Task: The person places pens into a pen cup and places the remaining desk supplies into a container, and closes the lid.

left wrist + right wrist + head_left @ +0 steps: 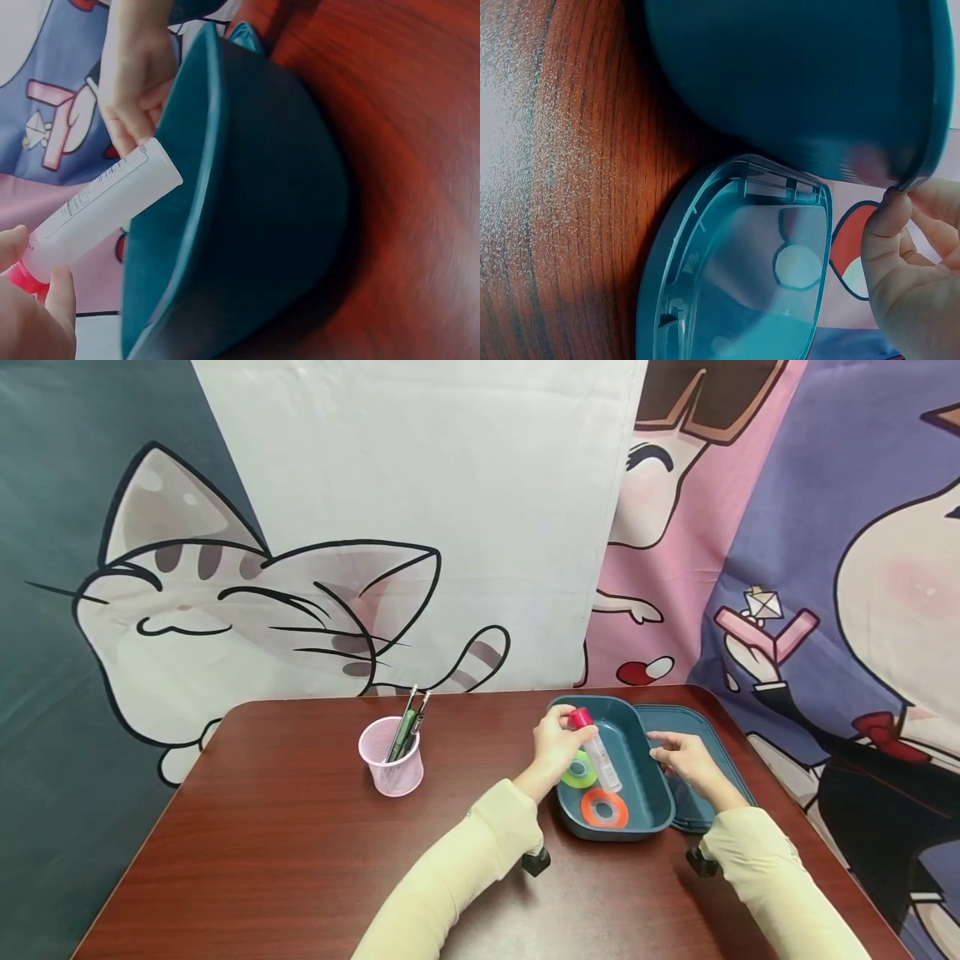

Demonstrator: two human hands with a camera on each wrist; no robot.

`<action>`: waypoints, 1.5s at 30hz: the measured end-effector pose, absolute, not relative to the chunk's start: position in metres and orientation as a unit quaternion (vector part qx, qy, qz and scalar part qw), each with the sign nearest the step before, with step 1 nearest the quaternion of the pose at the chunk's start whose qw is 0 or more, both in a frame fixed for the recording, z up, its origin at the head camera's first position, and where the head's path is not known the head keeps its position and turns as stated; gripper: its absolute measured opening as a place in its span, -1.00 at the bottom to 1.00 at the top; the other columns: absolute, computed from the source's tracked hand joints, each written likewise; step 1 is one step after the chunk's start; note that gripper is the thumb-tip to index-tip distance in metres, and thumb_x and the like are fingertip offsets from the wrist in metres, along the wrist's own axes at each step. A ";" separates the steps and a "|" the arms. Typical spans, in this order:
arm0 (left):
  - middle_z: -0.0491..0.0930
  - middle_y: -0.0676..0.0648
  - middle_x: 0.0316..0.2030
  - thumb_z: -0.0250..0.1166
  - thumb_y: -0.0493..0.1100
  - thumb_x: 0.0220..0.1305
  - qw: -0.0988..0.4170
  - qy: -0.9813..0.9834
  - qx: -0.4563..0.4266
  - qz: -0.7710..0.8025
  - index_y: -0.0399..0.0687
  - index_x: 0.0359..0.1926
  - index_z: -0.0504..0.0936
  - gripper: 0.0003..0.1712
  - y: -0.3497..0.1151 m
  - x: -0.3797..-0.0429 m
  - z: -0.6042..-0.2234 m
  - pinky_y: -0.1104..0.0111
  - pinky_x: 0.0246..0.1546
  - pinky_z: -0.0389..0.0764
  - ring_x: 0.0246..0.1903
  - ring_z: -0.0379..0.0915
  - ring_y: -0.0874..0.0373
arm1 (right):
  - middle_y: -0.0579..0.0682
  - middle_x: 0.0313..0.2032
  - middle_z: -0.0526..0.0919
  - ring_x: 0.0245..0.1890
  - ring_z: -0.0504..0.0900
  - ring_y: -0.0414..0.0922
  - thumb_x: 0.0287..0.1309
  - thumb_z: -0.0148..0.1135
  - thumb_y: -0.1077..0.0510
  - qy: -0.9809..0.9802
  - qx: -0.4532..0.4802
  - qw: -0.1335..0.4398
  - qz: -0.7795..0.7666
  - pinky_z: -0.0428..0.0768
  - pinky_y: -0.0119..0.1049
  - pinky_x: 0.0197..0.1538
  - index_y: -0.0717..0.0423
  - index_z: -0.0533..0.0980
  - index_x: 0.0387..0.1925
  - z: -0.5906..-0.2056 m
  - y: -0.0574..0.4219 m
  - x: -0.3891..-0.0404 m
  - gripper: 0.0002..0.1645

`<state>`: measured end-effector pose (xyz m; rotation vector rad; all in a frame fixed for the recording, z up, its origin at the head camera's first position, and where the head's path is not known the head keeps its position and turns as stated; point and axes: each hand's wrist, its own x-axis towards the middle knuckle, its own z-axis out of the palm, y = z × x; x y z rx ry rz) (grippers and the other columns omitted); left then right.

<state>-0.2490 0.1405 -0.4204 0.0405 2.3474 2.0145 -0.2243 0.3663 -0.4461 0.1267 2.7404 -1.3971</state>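
My left hand [557,745] pinches a slim translucent bottle [602,762] near its red cap [27,277]; it looks like a glue bottle. The bottle hangs tilted over a teal plastic box [637,777], base pointing down into it. Inside the box lie a green tape roll [579,772] and an orange tape roll [604,808]. At the box's right rim is my right hand [693,764], whose thumb and forefinger pinch the edge in the right wrist view. The teal lid [697,247], with a clear window, lies beside the box, partly behind it.
A pink mesh cup [392,758] with several pens [406,731] stands left of the box on the brown table [300,827]. Behind the table hangs a cartoon-printed cloth [480,510]. The lid lies near the table's right edge.
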 end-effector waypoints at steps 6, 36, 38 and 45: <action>0.59 -0.04 -0.38 0.41 -0.14 -0.14 0.026 0.751 0.002 0.659 -0.04 -0.21 0.52 -0.61 0.156 -0.242 -0.434 0.43 -0.44 0.56 -0.51 0.47 0.23 | -0.02 -0.51 0.49 -0.64 0.40 -0.24 0.11 0.00 0.33 0.888 0.042 0.030 -0.457 0.49 -0.33 -0.51 0.41 0.26 0.12 -0.446 0.365 -0.224 -0.49; 0.59 -0.03 -0.31 0.38 -0.19 -0.11 0.097 0.770 0.045 0.628 -0.05 -0.05 0.49 -0.50 0.190 -0.222 -0.464 0.45 -0.42 0.53 -0.46 0.43 0.26 | 0.25 -0.35 0.52 -0.58 0.42 -0.22 0.13 0.03 0.30 0.891 0.052 0.029 -0.451 0.50 -0.37 -0.49 0.42 0.26 0.12 -0.443 0.362 -0.223 -0.49; 0.59 -0.03 -0.26 0.37 -0.20 -0.09 0.106 0.777 0.048 0.619 -0.04 0.01 0.46 -0.45 0.190 -0.223 -0.465 0.44 -0.40 0.54 -0.44 0.43 0.26 | 0.25 -0.35 0.52 -0.58 0.42 -0.23 0.12 0.03 0.31 0.889 0.052 0.030 -0.454 0.50 -0.37 -0.49 0.42 0.26 0.12 -0.443 0.363 -0.224 -0.49; 0.57 -0.09 -0.15 0.38 -0.26 -0.12 0.100 0.819 0.081 0.559 -0.04 0.12 0.37 -0.31 0.195 -0.222 -0.465 0.44 -0.37 0.53 -0.40 0.48 0.20 | 0.20 -0.38 0.52 -0.57 0.43 -0.23 0.11 0.04 0.31 0.885 0.054 0.031 -0.461 0.51 -0.36 -0.48 0.42 0.27 0.11 -0.444 0.363 -0.224 -0.49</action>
